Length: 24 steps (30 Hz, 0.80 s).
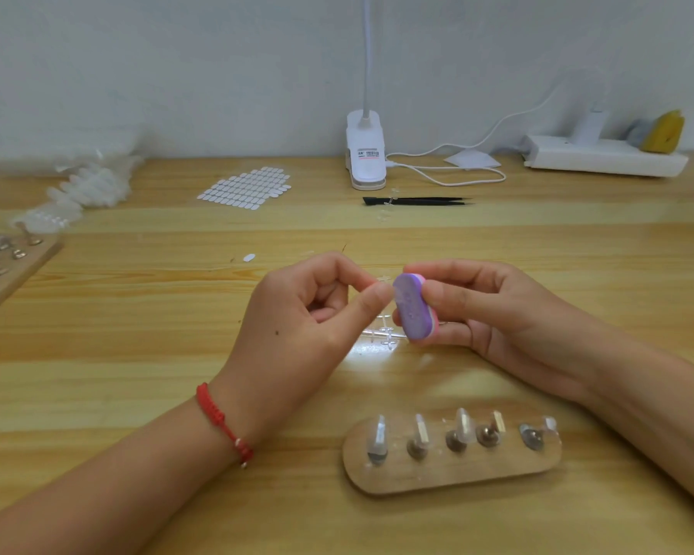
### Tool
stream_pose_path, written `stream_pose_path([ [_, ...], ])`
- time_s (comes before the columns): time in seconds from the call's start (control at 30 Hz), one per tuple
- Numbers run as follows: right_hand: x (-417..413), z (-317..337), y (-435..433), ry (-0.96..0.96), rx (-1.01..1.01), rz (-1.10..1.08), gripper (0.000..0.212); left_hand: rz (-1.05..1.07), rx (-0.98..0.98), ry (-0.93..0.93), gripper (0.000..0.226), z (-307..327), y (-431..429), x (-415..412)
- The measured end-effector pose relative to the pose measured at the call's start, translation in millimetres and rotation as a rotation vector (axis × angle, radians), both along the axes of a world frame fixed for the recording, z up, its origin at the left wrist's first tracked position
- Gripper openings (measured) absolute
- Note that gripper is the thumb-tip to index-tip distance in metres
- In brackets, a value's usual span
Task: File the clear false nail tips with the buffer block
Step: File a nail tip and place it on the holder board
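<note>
My left hand (309, 314) pinches a clear false nail tip (383, 280) between thumb and forefinger. My right hand (477, 310) grips the purple buffer block (412, 310) beside it, at 12 o'clock from the wooden stand (437, 476). I'd use short, light strokes with the tip braced firmly.

On the table (137, 314), the 5-post nail stand (437, 476) lies before the left hand (297, 326) and right hand (485, 310), tweezers (417, 201) behind them, clip lamp (365, 154) behind the tweezers, adhesive tab sheet (245, 188) left of the lamp.
</note>
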State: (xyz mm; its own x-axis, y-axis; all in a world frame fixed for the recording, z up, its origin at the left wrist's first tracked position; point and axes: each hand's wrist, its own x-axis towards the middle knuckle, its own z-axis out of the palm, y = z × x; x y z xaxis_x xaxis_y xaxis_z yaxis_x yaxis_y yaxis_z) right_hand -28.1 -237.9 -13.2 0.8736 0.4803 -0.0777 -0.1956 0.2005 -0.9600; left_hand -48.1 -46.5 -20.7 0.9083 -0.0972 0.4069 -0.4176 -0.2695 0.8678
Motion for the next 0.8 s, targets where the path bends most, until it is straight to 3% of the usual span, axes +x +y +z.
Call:
stream_pose_path([
  [0.27,-1.1,0.1,1.2,-0.006,-0.003,-0.013,0.024,-0.055,-0.024,-0.022,0.014,0.7,-0.1,-1.7],
  [0.43,-1.2,0.1,0.9,0.009,0.01,-0.04,0.027,0.066,-0.072,-0.006,0.022,-0.2,2.5,4.5],
  [0.6,-1.6,-0.2,1.6,0.0,0.006,-0.036,0.022,-0.058,-0.04,-0.026,0.013,0.7,-2.5,-3.5],
  [0.8,-1.9,-0.4,1.5,0.008,-0.001,-0.048,0.021,0.085,-0.044,-0.029,0.019,0.9,3.2,3.9],
])
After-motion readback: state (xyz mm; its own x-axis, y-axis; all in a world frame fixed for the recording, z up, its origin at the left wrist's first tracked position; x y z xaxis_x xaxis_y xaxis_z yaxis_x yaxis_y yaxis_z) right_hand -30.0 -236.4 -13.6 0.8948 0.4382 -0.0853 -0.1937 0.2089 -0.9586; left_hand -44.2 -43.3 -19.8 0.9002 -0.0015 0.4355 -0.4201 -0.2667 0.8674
